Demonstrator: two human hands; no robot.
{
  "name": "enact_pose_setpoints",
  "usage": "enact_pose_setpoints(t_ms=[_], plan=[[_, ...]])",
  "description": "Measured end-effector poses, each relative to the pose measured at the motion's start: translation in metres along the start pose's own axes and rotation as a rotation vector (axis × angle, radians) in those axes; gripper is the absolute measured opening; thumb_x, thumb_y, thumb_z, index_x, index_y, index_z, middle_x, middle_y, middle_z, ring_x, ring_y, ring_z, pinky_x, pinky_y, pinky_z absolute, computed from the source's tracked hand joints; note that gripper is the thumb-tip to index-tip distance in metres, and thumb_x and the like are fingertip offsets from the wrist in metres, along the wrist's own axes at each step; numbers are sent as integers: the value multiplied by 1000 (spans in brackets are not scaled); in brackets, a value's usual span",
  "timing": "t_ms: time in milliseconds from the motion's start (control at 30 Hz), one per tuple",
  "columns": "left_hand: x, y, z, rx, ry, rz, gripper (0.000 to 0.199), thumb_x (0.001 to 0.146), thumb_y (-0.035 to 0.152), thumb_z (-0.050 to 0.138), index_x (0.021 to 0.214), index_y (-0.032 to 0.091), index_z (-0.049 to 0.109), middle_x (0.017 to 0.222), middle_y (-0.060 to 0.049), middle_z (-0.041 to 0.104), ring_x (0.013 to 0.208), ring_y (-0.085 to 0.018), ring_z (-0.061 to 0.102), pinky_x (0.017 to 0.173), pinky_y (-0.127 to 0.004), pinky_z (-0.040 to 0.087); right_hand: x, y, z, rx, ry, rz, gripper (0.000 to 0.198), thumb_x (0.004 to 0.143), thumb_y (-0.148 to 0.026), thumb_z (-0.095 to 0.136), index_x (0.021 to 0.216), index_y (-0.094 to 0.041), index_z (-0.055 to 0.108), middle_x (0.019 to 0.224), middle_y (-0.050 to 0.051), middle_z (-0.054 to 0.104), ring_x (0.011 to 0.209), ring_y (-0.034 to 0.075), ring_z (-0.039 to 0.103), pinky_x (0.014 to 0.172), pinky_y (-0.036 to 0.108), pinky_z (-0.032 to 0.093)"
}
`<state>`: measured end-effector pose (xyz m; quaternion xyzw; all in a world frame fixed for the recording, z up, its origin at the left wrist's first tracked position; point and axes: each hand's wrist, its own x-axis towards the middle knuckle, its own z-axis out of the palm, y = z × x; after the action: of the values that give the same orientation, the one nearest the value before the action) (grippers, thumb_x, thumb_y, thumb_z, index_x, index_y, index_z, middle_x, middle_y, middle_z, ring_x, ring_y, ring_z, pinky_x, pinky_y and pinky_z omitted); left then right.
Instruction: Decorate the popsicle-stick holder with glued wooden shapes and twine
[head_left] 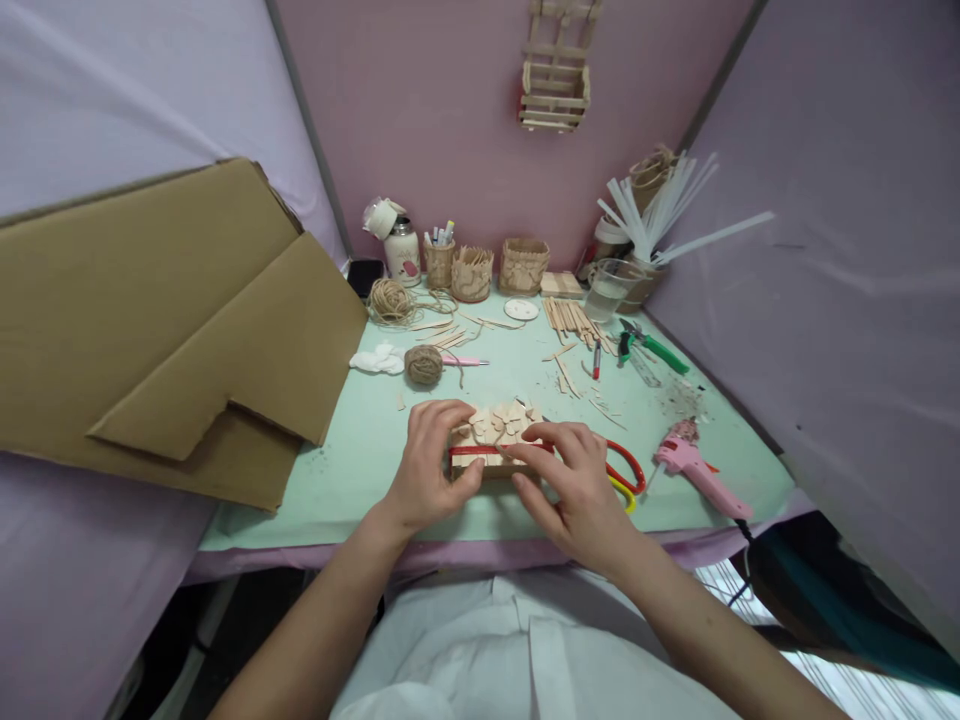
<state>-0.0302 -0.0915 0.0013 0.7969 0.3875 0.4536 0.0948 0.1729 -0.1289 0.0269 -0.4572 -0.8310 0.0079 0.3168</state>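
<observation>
A small craft-stick box point(495, 425) lies on its side at the table's front, with wavy wooden pieces on its face and a red strip point(480, 450) running along it. My left hand point(431, 465) grips its left end, fingers over the top and thumb at the front edge. At the right end, my right hand point(574, 485) has its fingertips on the strip and its thumb by the front edge; it is curled round that end. Partly behind the right hand, scissors point(637, 472) with red and yellow handles lie on the table.
A pink glue gun point(701, 475) and green-handled pliers point(660, 350) lie at right. Twine balls point(424, 366), loose sticks point(574, 320) and a plastic cup of water point(606, 292) stand further back. Folded cardboard point(172, 350) leans over the left side.
</observation>
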Motion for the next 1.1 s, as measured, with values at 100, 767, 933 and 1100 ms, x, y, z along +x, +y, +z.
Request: enact_pose_setpoints(t_ms=[100, 767, 933, 1100], plan=[[0, 0, 0, -2, -1, -4, 43, 78, 25, 56, 120, 19, 46, 117, -11, 54, 109, -26, 48, 96, -46, 39, 0, 0, 1, -2, -28, 7, 22, 91, -27, 51, 108, -24, 65, 110, 8, 59, 103, 24, 48, 86, 41, 35], [-3, -5, -5, -51, -37, -178, 57, 75, 29, 62, 128, 21, 41, 128, -11, 48, 121, -27, 43, 100, -45, 38, -8, 2, 2, 56, 24, 23, 20, 87, -23, 54, 105, -25, 64, 112, 8, 56, 104, 25, 49, 89, 45, 37], [-9, -11, -10, -291, -174, -430, 83, 74, 38, 69, 141, 26, 23, 145, -14, 34, 133, -30, 36, 104, -47, 37, -9, 13, -3, 229, 154, 236, 30, 88, -28, 54, 117, -23, 54, 120, 11, 52, 111, 24, 51, 93, 43, 43], [-14, -12, -12, -552, -300, -669, 83, 80, 40, 66, 145, 26, 17, 149, -17, 30, 132, -31, 41, 106, -48, 38, -8, 23, -1, 504, -74, 606, 46, 91, -46, 46, 130, -22, 45, 129, 13, 55, 113, 25, 57, 93, 44, 49]])
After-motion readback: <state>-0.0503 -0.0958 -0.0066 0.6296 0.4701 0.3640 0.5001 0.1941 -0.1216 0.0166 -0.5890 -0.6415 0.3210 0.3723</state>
